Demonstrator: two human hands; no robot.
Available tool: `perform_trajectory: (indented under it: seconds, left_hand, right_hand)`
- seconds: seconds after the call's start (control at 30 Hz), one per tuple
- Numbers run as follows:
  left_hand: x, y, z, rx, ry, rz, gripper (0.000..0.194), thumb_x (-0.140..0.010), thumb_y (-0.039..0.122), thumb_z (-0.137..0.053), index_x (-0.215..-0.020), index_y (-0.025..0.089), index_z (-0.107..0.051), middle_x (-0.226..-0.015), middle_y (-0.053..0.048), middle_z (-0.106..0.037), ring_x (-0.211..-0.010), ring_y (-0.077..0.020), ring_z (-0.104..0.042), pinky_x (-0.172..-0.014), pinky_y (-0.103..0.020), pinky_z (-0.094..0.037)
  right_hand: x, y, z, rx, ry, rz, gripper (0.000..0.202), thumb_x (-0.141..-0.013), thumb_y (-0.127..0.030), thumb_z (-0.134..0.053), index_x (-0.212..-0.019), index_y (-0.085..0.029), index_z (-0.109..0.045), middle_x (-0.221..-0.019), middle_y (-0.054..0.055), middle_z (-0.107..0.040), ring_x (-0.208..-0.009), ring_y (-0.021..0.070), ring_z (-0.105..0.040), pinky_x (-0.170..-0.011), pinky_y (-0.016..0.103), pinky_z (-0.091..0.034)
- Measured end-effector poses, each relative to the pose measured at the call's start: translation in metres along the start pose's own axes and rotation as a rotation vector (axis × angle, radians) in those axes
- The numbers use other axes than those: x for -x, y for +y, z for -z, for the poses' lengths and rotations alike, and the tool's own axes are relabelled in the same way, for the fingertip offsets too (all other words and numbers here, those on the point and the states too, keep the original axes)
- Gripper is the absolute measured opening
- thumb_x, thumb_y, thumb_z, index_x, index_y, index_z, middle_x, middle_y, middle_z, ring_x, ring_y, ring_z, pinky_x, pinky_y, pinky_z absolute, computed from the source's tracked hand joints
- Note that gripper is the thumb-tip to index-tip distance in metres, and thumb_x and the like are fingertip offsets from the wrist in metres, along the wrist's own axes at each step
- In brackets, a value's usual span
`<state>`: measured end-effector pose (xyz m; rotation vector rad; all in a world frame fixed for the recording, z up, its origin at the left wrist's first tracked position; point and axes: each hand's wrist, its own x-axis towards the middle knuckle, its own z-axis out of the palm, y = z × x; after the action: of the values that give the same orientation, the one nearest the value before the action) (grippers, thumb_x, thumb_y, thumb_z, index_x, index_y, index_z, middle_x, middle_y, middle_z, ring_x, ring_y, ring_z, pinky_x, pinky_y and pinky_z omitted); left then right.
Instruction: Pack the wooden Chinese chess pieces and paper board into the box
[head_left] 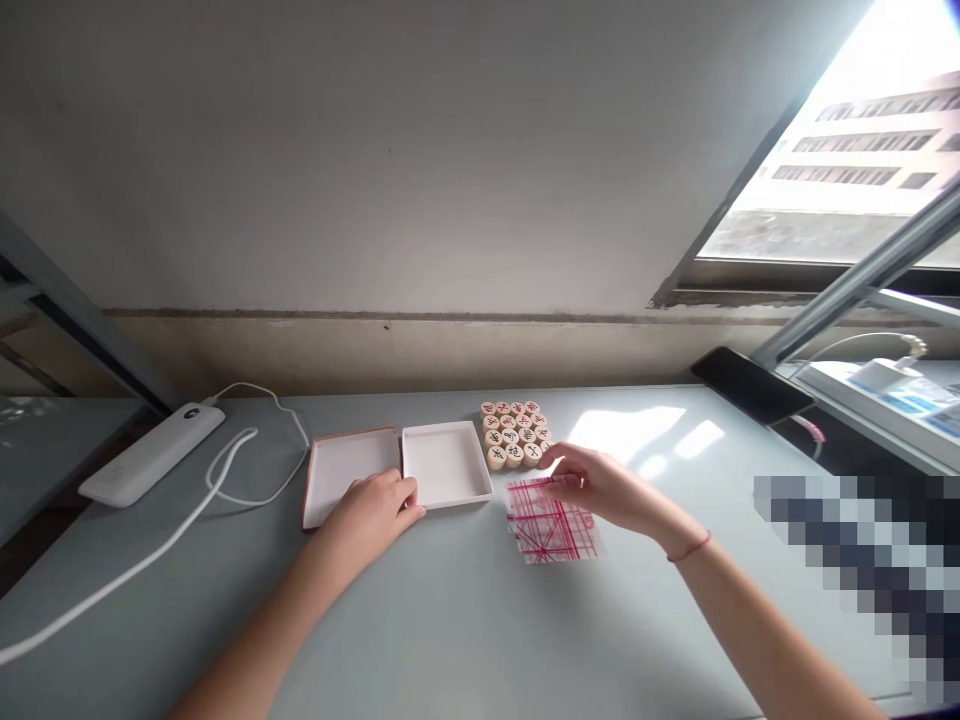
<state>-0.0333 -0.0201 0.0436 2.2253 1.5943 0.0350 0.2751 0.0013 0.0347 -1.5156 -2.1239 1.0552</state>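
- Wooden discs [514,435] stand on the tabletop [420,620] in four rows, right of the white tray [442,465], each bearing a single character, red at the back and black in front
- Red lines, some crossing diagonally, mark the clear sheet [547,530] before them
- Right hand [585,482]: fingers bent, slightly apart, at the near-right disc and over the sheet; pinching, cannot tell
- Left hand [381,502]: fingers loosely curled over the lid [349,465] near the tray; grip hidden
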Motion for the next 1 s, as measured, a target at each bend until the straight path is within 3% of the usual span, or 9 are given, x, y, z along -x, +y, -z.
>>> perform_trajectory:
  seconds: [0.17,0.47,0.6,0.7,0.8,0.87,0.93,1.0]
  left_hand:
    - [-0.003,0.003,0.002,-0.067,-0.003,0.010,0.019,-0.089,0.026,-0.042,-0.075,0.020,-0.053,-0.079,-0.001,-0.058,-0.069,-0.0153,-0.059,-0.063,-0.024,-0.040]
    - [-0.005,0.005,0.001,-0.155,-0.007,0.029,0.017,-0.091,0.028,-0.044,-0.081,0.020,-0.055,-0.084,-0.002,-0.057,-0.071,-0.0165,-0.058,-0.064,-0.027,-0.042]
    - [0.005,0.003,-0.003,-0.259,0.219,-0.053,0.014,-0.087,0.029,-0.051,-0.096,0.020,-0.056,-0.098,-0.007,-0.057,-0.087,-0.0226,-0.056,-0.072,-0.033,-0.044]
    - [0.017,0.006,-0.010,-0.320,0.333,-0.258,0.014,-0.090,0.029,-0.047,-0.093,0.019,-0.056,-0.091,-0.006,-0.058,-0.084,-0.0214,-0.055,-0.072,-0.033,-0.043]
    - [0.021,0.009,-0.028,-0.320,0.261,-0.541,0.019,-0.090,0.023,-0.045,-0.073,0.019,-0.053,-0.070,-0.001,-0.055,-0.064,-0.0160,-0.050,-0.058,-0.030,-0.037]
    - [0.016,0.007,-0.044,-0.321,0.243,-0.656,0.021,-0.086,0.021,-0.047,-0.065,0.019,-0.050,-0.063,0.000,-0.052,-0.057,-0.0150,-0.046,-0.052,-0.031,-0.032]
    - [0.009,0.002,-0.057,-0.284,0.217,-0.753,0.019,-0.081,0.021,-0.050,-0.063,0.019,-0.048,-0.061,-0.001,-0.050,-0.055,-0.0148,-0.044,-0.050,-0.031,-0.030]
    - [0.004,-0.002,-0.065,-0.242,0.215,-0.760,0.020,-0.078,0.020,-0.049,-0.059,0.020,-0.045,-0.058,-0.001,-0.048,-0.053,-0.0144,-0.041,-0.049,-0.032,-0.028]
  right_hand:
    - [0.003,0.028,-0.028,0.112,0.198,-0.086,0.017,-0.082,-0.037,-0.052,-0.090,-0.022,-0.048,-0.058,-0.006,-0.052,-0.052,0.0115,-0.044,-0.052,0.024,-0.036]
    - [0.001,0.032,-0.035,0.347,0.430,-0.015,0.024,-0.085,-0.044,-0.051,-0.096,-0.022,-0.052,-0.083,0.004,-0.062,-0.063,0.0167,-0.056,-0.054,0.026,-0.042]
    - [0.006,0.021,-0.034,0.483,0.582,0.070,0.028,-0.091,-0.043,-0.043,-0.099,-0.019,-0.054,-0.094,0.010,-0.062,-0.059,0.0151,-0.055,-0.050,0.026,-0.039]
    - [0.006,0.002,-0.041,0.532,0.533,0.261,0.022,-0.094,-0.031,-0.038,-0.091,-0.018,-0.056,-0.084,0.008,-0.062,-0.063,0.0149,-0.056,-0.053,0.025,-0.037]
    - [0.002,-0.021,-0.062,0.561,0.371,0.558,0.024,-0.091,-0.021,-0.040,-0.073,-0.018,-0.055,-0.066,0.003,-0.057,-0.061,0.0132,-0.051,-0.056,0.025,-0.035]
    - [-0.002,-0.032,-0.083,0.586,0.270,0.713,0.025,-0.087,-0.020,-0.042,-0.064,-0.019,-0.051,-0.058,0.000,-0.052,-0.051,0.0110,-0.043,-0.051,0.026,-0.028]
    - [-0.007,-0.036,-0.103,0.602,0.197,0.780,0.024,-0.083,-0.022,-0.044,-0.059,-0.019,-0.048,-0.054,-0.002,-0.048,-0.045,0.0096,-0.035,-0.046,0.027,-0.020]
    - [-0.010,-0.035,-0.118,0.594,0.147,0.783,0.022,-0.078,-0.022,-0.045,-0.057,-0.018,-0.046,-0.051,-0.002,-0.047,-0.042,0.0088,-0.030,-0.046,0.028,-0.015]
